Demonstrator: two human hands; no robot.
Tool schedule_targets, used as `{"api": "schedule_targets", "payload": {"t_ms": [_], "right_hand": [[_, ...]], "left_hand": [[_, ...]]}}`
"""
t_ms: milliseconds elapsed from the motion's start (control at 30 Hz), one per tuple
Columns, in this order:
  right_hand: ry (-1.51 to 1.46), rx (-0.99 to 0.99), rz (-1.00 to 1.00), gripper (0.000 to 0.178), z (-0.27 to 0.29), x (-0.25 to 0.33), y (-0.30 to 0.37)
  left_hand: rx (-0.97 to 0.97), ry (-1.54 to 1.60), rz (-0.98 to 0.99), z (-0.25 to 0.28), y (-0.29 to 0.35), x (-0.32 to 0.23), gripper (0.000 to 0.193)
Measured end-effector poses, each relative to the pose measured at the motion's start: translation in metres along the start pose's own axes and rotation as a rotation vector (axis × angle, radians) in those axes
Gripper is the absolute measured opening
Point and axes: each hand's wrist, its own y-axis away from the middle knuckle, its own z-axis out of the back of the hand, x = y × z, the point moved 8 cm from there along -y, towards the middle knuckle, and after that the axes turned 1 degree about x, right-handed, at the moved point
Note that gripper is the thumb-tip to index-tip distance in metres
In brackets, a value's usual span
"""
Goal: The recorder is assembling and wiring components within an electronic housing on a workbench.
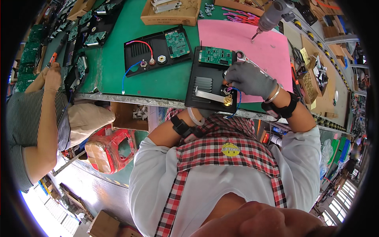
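1. The panel (204, 85) is sitting at the counter's (110, 59) near edge, its lower end jutting past it; a green board (215, 56) is lying across its far end, and a metal strip (209, 95) is running to a brass fitting (228, 100) near its lower right corner.
2. The person's right hand (251, 80), gloved in grey, is resting at the panel's right edge with fingers curling inward; whether they are closing on anything cannot be told.
3. The left hand (206, 112) is reaching under the panel's near edge, seemingly supporting it; its grip cannot be told. The hands are working apart, with the panel between them.
4. The step in hand is apparently fitting or tightening a part by the blue wire (239, 98).
5. The next move is probably calling for the left hand keeping the panel steady while the right is turning the part squarely, sparing the wire.
6. A wrench (241, 55) is showing beyond the right hand, which is covering part of it; whether the hand is holding it is unclear.
7. The glove is also hiding the part beneath the fingers, and the panel is hiding most of the left hand. The drill (272, 17) is hanging over the pink mat (221, 33), its upper end running out of view.
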Motion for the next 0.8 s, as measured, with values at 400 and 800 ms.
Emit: {"api": "schedule_targets", "payload": {"t_ms": [400,800], "right_hand": [[-0.191,-0.078,-0.028,0.020,0.004,-0.011,0.005],[-0.240,-0.056,-0.097,0.020,0.003,-0.022,0.004]], "left_hand": [[-0.009,-0.043,-0.026,-0.002,-0.006,0.000,0.041],[-0.020,-0.096,-0.051,-0.004,-0.012,0.000,0.042]]}}
